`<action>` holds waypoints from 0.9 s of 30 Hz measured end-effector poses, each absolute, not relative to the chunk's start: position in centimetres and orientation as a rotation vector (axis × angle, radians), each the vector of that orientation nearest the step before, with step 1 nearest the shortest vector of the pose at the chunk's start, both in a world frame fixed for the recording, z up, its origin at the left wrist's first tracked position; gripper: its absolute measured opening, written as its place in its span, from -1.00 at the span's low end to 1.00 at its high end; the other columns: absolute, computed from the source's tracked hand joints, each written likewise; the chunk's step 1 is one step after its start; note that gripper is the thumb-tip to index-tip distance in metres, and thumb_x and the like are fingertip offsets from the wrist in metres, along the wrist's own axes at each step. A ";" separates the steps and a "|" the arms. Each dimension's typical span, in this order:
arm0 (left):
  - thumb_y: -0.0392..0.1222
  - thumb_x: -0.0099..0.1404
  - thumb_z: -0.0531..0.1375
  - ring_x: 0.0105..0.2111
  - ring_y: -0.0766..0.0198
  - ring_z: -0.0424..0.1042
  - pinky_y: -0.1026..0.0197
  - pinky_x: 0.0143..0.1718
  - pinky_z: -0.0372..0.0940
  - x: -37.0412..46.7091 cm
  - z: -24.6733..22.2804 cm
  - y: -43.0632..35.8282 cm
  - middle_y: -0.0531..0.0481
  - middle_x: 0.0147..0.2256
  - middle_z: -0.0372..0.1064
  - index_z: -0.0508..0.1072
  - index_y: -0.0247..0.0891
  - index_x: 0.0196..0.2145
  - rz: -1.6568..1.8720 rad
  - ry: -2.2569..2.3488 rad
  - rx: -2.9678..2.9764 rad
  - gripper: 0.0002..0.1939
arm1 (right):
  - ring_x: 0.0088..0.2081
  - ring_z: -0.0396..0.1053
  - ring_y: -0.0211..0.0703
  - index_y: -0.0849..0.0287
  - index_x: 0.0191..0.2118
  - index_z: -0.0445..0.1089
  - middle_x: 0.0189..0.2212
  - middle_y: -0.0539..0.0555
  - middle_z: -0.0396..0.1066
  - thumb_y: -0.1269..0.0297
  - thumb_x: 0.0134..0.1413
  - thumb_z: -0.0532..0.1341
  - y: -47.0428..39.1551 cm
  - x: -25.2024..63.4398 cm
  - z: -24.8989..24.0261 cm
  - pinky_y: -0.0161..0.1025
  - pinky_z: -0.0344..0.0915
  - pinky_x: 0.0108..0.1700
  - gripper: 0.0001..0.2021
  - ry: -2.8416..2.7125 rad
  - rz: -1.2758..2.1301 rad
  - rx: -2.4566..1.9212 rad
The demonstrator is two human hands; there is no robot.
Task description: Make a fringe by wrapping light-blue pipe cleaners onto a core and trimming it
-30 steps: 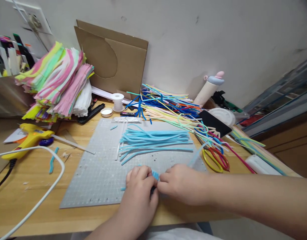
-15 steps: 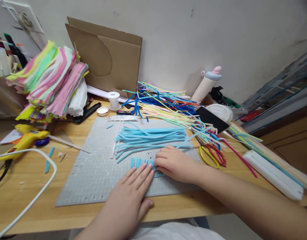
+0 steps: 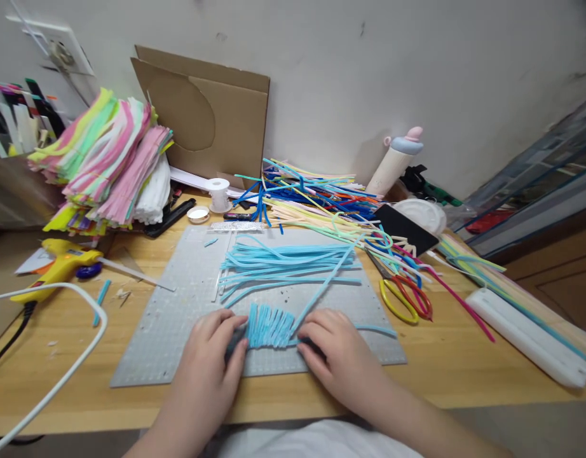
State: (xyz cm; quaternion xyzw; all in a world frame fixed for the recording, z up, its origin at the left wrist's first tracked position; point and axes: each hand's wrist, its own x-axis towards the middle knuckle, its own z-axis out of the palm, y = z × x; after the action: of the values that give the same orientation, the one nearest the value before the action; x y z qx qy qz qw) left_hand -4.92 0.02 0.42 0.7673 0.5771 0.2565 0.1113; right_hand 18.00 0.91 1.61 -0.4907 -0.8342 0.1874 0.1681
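Observation:
A zigzag-folded band of light blue pipe cleaner [image 3: 271, 326] lies near the front of the grey cutting mat [image 3: 164, 331]. My left hand [image 3: 211, 356] holds its left end between thumb and fingers. At the right end, my right hand [image 3: 338, 353] pinches the band's edge, where one loose strand slants up to the right and another runs out beyond the hand. Behind the band a bundle of straight light blue pipe cleaners [image 3: 288, 259] lies across the mat.
Scissors [image 3: 400, 302] lie right of the mat, near a white bar [image 3: 526, 337]. A yellow glue gun [image 3: 59, 264] and white cable [image 3: 78, 362] are at left. Mixed pipe cleaners [image 3: 316, 194], a bottle [image 3: 393, 162] and cardboard [image 3: 226, 121] stand or lie behind.
My left hand has moved off the top of the folded band to its left end, uncovering the folds. My right hand has shifted slightly down and right, and a strand now slants upward.

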 end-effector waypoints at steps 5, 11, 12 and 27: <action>-0.27 0.28 0.06 -0.20 0.14 0.36 0.03 -0.16 0.29 -4.9 0.4 -0.3 -0.05 -0.23 0.38 0.41 -0.19 -0.20 0.628 1.587 2.237 -0.83 | -0.18 0.21 -0.10 0.11 -0.19 0.36 -0.25 0.07 0.34 0.41 0.20 0.07 0.5 17.4 0.8 -0.16 0.09 -0.15 -0.84 -2.352 0.582 -1.383; -0.29 0.31 0.02 -0.21 0.15 0.35 0.01 -0.17 0.29 -4.9 0.5 -1.1 -0.05 -0.23 0.37 0.38 -0.18 -0.16 0.577 1.551 2.284 -0.81 | -0.17 0.18 -0.12 0.09 -0.17 0.35 -0.26 0.05 0.32 0.48 0.20 0.03 0.4 17.4 1.1 -0.17 0.06 -0.13 -0.79 -2.404 0.636 -1.353; -0.30 0.31 0.03 -0.18 0.14 0.35 -0.01 -0.16 0.29 -4.9 0.5 -1.1 -0.07 -0.20 0.37 0.38 -0.18 -0.14 0.584 1.553 2.309 -0.79 | -0.16 0.18 -0.12 0.09 -0.16 0.34 -0.25 0.06 0.32 0.49 0.19 0.03 0.4 17.4 1.2 -0.17 0.06 -0.13 -0.78 -2.418 0.640 -1.352; -0.27 0.29 0.05 0.07 0.12 0.28 0.02 0.03 0.31 -3.3 0.0 -1.1 -0.11 0.10 0.27 0.26 -0.20 0.09 0.468 1.357 2.575 -0.60 | -0.13 0.18 -0.06 0.14 -0.11 0.31 -0.18 0.12 0.32 0.48 0.14 0.05 -0.7 18.0 1.8 -0.09 0.07 -0.06 -0.77 -2.488 0.683 -1.337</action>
State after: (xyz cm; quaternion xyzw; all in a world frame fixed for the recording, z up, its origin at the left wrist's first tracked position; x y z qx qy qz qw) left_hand -3.31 -1.10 0.03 0.8693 0.4582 0.1581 0.0968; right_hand 17.98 -0.67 1.78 -0.4570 -0.8502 0.2333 0.1177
